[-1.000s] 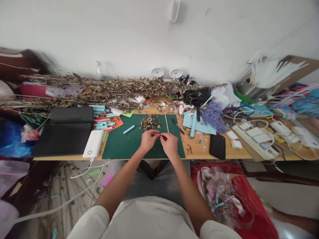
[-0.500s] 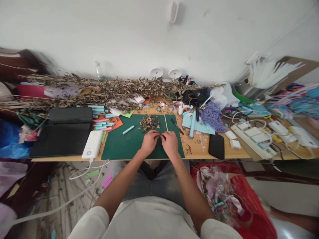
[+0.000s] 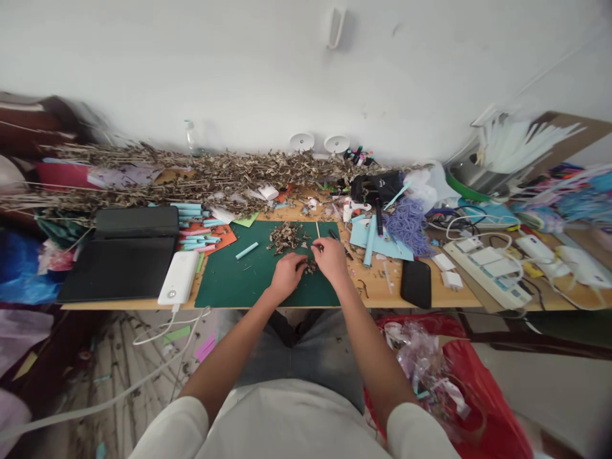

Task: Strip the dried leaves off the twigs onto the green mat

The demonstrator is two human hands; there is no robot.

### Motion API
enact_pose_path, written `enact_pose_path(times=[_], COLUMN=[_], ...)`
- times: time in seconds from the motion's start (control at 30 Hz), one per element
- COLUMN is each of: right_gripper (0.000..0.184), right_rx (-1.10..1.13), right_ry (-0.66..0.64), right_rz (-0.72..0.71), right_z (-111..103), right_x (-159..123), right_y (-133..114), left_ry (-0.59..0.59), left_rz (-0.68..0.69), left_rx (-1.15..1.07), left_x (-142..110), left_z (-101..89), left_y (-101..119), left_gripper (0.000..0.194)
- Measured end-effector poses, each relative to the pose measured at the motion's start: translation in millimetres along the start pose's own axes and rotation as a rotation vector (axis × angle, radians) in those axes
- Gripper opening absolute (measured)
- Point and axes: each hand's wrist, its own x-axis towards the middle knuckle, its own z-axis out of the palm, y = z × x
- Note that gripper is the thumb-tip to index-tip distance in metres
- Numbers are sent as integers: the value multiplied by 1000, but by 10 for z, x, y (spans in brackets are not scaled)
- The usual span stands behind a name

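Over a green cutting mat (image 3: 229,274) both my hands work close together. My left hand (image 3: 287,276) is closed, its fingertips pressed together beside a few dark dried crumbs (image 3: 310,268); what it pinches is too small to make out. Slightly farther forward, my right hand (image 3: 331,258) pinches with thumb and forefinger, and anything between them is too small to name. Just beyond lies a heap of dried leaves (image 3: 285,237). On the mat are also a rolled light-blue paper tube (image 3: 247,250), a thin pale stick (image 3: 317,229) and a dark pen (image 3: 334,235), partly hidden by my right hand.
Bundles of dried plant stems (image 3: 248,167) line the wall. At left are a black tablet case (image 3: 119,268) and a white power bank (image 3: 176,278). Rightward lie purple yarn (image 3: 407,224), a black phone (image 3: 415,283) and a power strip (image 3: 492,274). A red bag (image 3: 492,395) stands below.
My hands have come apart. The right hand has moved forward and slightly right, while the left has stayed nearly in place. Dried crumbs now show on the mat between them.
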Motion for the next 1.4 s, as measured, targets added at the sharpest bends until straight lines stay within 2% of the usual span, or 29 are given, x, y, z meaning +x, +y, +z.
enact_pose_path(times=[0.13,0.2,0.3,0.37,0.43,0.5,0.6,0.67,0.77,0.87,0.93,1.0,1.1,1.2,1.3,1.4], right_gripper=[49,57,39,23,15,12,17,26,30,27,25,21,18,21,22,20], right_rx=[37,29,10,22,88,237,595,837,1054,1159,1177,1151,1010,883,865,854], right_ry=[-130,-215,-278,-272,-224,-123,16,33,61,117,167,226,301,260,185,163], right_rz=[-170,-220,-196,-171,-125,-34,113,169,248,339,357,316,242,174,106,135], right_z=[107,185,282,311,297,239,98,10,-47,-3,54,104,134,115,93,92], right_x=[338,472,602,641,637,582,402,230,-36,-229,-305,-355,-411,-446,-448,-430], right_y=[91,133,194,231,250,227,72,-101,-368,-537,-582,-595,-595,-587,-565,-539], left_ry=[79,102,113,123,140,166,208,199,171,201,206,208,224,246,238,234], left_rz=[1,1,-7,-16,-33,-64,-182,-293,-401,-469,-519,-563,-600,-611,-613,-557], left_rx=[-22,-31,-54,-71,-95,-140,-301,-519,-853,-1024,-1114,-1202,-1287,-1294,-1226,-1095], left_x=[-17,-26,-40,-51,-59,-58,-33,-10,6,-19,-47,-72,-82,-63,-39,-19], left_z=[-36,-75,-146,-194,-238,-273,-297,-293,-274,-268,-278,-294,-320,-339,-349,-353], left_y=[51,75,94,101,107,118,145,174,226,272,294,312,327,304,242,190], left_gripper=[21,22,23,23,23,22,21,28,48,46,41,38,36,35,35,37])
